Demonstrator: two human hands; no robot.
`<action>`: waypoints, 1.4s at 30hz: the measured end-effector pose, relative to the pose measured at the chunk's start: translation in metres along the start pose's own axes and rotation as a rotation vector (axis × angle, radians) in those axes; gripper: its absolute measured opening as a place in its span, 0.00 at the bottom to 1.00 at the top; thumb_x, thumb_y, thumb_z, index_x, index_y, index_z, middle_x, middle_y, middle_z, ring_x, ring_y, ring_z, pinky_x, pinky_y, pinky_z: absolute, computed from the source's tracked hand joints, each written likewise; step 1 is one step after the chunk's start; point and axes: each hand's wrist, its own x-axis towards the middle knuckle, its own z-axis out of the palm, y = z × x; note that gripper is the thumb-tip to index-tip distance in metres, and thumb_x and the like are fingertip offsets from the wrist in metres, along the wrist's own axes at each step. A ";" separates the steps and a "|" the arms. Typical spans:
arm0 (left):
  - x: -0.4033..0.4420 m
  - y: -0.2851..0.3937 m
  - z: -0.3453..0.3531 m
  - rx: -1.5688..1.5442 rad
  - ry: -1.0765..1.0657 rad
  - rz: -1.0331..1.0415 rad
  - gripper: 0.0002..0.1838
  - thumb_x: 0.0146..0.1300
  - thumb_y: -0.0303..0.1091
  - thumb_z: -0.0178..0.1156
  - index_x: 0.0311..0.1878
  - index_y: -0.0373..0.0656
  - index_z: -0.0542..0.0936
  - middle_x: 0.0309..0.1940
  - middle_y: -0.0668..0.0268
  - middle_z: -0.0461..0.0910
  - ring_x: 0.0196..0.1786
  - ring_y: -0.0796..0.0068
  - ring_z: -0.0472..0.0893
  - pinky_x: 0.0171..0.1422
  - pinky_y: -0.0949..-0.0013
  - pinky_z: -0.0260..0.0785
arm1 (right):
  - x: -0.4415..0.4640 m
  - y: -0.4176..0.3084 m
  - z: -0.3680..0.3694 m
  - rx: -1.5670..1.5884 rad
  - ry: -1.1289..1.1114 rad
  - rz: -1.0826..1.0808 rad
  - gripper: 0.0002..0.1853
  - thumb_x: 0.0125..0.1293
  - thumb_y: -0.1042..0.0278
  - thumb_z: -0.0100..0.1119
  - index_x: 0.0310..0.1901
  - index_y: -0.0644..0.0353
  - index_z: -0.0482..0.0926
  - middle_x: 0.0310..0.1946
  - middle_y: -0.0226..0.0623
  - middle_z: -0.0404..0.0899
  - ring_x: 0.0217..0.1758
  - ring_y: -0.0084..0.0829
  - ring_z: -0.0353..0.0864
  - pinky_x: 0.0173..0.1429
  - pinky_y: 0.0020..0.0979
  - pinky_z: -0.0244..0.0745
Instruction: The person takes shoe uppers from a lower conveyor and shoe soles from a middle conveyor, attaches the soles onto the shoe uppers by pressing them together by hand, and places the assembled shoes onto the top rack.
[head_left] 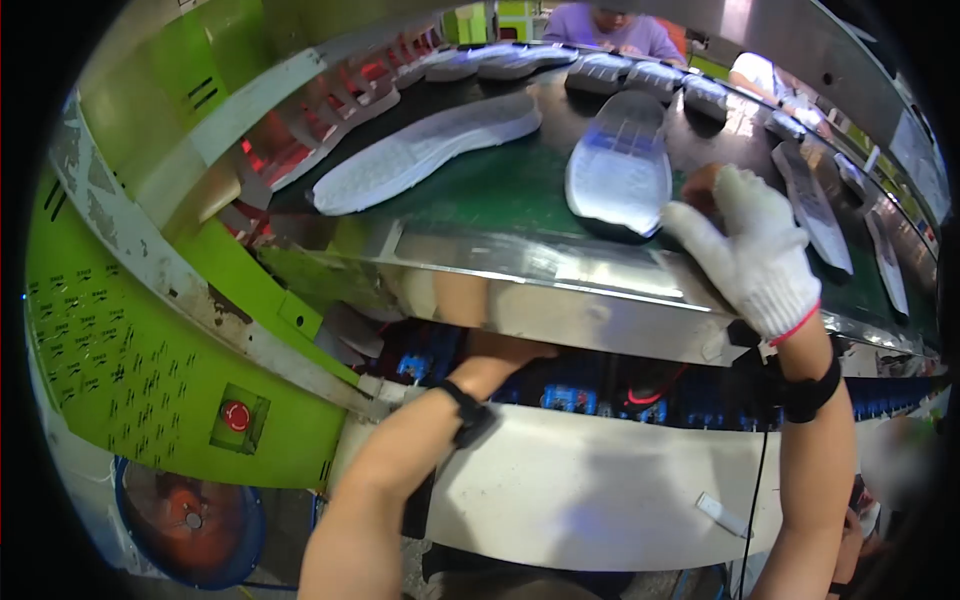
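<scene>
A glossy white shoe sole [620, 172], grooved toward its greyer far end, lies just beside the gloved right hand [745, 250], grip loosely open; the left hand [512, 350] is partly hidden, its grip unclear.

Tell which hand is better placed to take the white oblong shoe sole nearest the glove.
Right, probably: the right hand, gloved, is beside this sole; the left hand is below the shiny metal edge.

Room to pass shows between the long sole [425, 155] and wide sole [618, 165]; the metal ledge [560, 290] bars the near side
</scene>
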 end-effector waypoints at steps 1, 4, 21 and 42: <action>0.001 0.016 0.007 -0.030 -0.005 0.044 0.55 0.49 0.70 0.75 0.77 0.50 0.74 0.80 0.53 0.68 0.81 0.53 0.67 0.86 0.56 0.55 | -0.001 0.002 0.000 0.047 -0.002 -0.017 0.23 0.71 0.46 0.66 0.42 0.63 0.83 0.37 0.52 0.86 0.44 0.55 0.87 0.50 0.49 0.81; 0.014 0.046 0.013 -0.090 -0.001 0.160 0.54 0.49 0.69 0.75 0.77 0.50 0.74 0.80 0.53 0.68 0.81 0.53 0.67 0.85 0.56 0.55 | -0.008 0.008 0.003 0.217 0.034 0.008 0.22 0.72 0.49 0.67 0.41 0.65 0.82 0.35 0.53 0.85 0.38 0.53 0.85 0.46 0.45 0.79; 0.056 -0.159 -0.100 0.326 -0.307 -0.636 0.53 0.50 0.67 0.75 0.77 0.50 0.75 0.80 0.52 0.68 0.81 0.53 0.67 0.85 0.57 0.56 | -0.017 0.009 0.025 0.385 0.013 0.170 0.15 0.78 0.57 0.62 0.50 0.61 0.83 0.39 0.29 0.82 0.40 0.20 0.78 0.51 0.27 0.75; -0.207 0.111 -0.096 0.384 -0.267 0.798 0.25 0.60 0.38 0.66 0.60 0.45 0.76 0.43 0.62 0.79 0.44 0.61 0.83 0.44 0.54 0.79 | -0.019 0.002 0.012 0.153 0.429 -0.318 0.17 0.64 0.58 0.75 0.45 0.60 0.83 0.38 0.48 0.85 0.41 0.53 0.85 0.47 0.49 0.80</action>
